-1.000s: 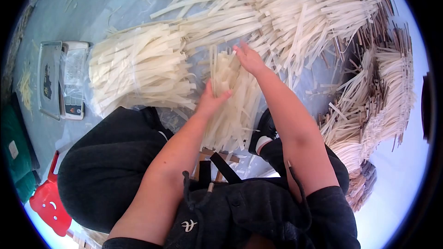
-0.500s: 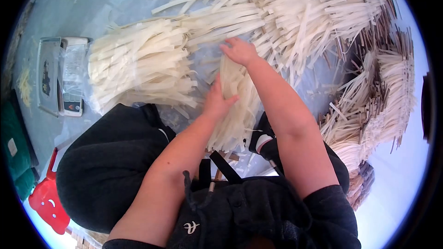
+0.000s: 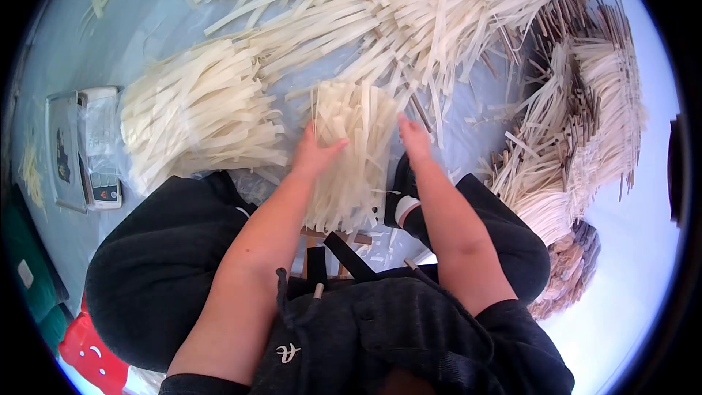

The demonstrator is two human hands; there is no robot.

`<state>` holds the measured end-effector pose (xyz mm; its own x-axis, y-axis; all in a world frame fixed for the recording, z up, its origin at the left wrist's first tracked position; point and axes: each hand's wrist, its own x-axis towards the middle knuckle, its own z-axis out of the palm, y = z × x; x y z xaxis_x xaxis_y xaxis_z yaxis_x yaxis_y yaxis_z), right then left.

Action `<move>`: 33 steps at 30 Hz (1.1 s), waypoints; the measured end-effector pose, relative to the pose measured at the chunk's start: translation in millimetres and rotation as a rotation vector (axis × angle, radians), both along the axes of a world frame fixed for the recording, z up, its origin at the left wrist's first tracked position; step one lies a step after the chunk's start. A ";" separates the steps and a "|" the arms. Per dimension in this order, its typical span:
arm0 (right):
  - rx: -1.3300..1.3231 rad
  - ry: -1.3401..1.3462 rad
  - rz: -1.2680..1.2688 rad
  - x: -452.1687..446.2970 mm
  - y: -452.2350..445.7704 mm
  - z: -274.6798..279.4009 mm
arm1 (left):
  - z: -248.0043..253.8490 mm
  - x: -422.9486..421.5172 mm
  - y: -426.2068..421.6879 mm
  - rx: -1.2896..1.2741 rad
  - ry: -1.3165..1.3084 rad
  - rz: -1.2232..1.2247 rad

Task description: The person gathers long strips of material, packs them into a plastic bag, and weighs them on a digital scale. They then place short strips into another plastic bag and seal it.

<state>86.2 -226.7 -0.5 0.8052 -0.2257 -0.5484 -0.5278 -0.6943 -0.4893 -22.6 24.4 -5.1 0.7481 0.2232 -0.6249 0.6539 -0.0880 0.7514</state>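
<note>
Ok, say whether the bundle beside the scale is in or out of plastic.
Partly in: clear plastic covers the bundle near the scale; bare strip ends stick out opposite.

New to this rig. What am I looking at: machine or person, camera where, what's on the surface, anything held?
No machine: these are a person's bare hands, seen from a head-worn camera looking forward and down. The left hand lies at the left edge of a small bundle of pale strips, thumb over it; how firmly it grips isn't clear. The right hand is by the opposite edge; contact is unclear. On the blue-grey surface are a larger bundle, apparently a scale, and spread-out strips.
</note>
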 end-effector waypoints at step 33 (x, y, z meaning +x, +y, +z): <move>0.452 0.170 0.463 -24.1 88.5 53.2 | 8.7 47.0 -26.5 -0.097 0.304 -0.113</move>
<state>62.1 -138.2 52.7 0.6574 0.4048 -0.6356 -0.3199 -0.6137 -0.7218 24.4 -2.1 3.6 0.5411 0.0785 -0.8373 0.8395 -0.1101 0.5321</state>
